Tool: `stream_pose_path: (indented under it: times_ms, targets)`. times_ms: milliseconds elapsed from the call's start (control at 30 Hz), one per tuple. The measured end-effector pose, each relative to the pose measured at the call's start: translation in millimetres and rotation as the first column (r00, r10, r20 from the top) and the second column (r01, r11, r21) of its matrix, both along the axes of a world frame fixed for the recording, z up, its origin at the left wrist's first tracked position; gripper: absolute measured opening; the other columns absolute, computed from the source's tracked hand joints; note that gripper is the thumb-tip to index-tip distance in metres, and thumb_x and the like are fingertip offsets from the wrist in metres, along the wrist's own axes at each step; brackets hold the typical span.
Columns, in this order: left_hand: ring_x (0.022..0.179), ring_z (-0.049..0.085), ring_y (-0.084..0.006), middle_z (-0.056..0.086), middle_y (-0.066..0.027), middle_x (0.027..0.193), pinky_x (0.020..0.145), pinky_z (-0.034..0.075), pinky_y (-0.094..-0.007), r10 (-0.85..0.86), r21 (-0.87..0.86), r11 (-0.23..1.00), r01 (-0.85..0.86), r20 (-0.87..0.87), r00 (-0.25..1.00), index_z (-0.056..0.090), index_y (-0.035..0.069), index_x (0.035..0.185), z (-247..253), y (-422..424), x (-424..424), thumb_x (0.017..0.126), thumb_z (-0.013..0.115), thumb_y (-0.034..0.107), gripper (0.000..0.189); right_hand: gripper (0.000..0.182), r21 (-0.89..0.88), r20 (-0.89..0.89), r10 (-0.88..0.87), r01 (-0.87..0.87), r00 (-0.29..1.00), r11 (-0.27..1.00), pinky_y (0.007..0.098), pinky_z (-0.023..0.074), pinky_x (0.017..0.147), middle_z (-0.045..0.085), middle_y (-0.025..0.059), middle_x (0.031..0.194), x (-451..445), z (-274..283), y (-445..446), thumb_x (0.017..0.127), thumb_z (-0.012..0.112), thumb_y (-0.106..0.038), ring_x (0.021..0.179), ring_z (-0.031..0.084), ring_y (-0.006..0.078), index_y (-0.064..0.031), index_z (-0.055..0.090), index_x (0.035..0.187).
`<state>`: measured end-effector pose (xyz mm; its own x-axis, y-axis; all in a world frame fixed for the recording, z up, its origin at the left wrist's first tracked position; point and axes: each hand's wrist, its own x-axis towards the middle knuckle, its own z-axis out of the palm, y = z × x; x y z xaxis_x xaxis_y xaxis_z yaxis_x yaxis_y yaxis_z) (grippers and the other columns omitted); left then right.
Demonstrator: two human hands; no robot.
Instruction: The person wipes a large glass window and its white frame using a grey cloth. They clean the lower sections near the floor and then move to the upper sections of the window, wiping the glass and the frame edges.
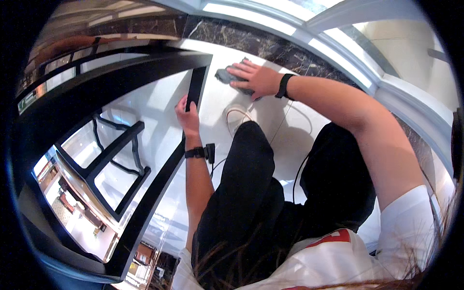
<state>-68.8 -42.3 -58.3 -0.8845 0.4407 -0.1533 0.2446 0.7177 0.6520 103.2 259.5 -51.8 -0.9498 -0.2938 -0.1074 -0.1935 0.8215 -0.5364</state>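
My right hand (259, 80) lies flat, fingers spread, over a dark grey cloth (225, 76) and presses it to the white tiled floor (214, 119). Part of the cloth is hidden beneath the palm. My left hand (187, 114) is curled around a black bar (197, 85) of a furniture frame, close to its far corner. Bands circle both wrists, and a small black device (210, 153) is fixed at the left one. Between the cloth and my knee (252, 134), a pale ring-like object rests on the floor, partly hidden by the knee.
A dark marble skirting (253, 40) runs behind the cloth, below a white-framed glass panel (282, 21). On the left, the large black frame (108, 79) rises close to me, with a smaller black stand (112, 152) seen through it. A thin black cable (298, 177) passes by my legs.
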Motion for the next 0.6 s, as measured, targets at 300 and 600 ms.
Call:
stream_pose_path:
  times_ms: [300, 600]
  targets:
    - [0.110, 0.061, -0.0323, 0.061, -0.0189, 0.120, 0.100, 0.049, -0.0411, 0.016, 0.002, 1.000, -0.016, -0.055, 0.998, 0.066, 0.002, 0.126, 14.0, 7.0, 8.7, 0.091, 0.062, 0.013, 0.037, 0.024, 0.154, -0.388, 0.095, -0.037, 0.917, 0.987, 0.0371, 0.0534, 0.095, 0.059, 0.0046, 0.135, 0.8, -6.4, 10.5, 0.087, 0.066, -0.017, 0.117, 0.057, 0.0252, -0.0171, 0.073, 0.109]
    - [0.111, 0.060, -0.0346, 0.060, -0.0196, 0.118, 0.101, 0.048, -0.0421, -0.005, 0.045, 0.999, 0.014, -0.182, 0.983, 0.066, 0.000, 0.122, 4.4, 12.7, 12.8, 0.088, 0.058, 0.009, 0.036, 0.029, -0.378, 0.204, -0.404, 0.452, 0.892, 0.808, 0.0430, 0.0582, 0.084, 0.068, 0.0128, 0.119, -25.3, -15.6, 24.1, 0.093, 0.069, -0.028, 0.094, 0.068, 0.0336, -0.0105, 0.071, 0.117]
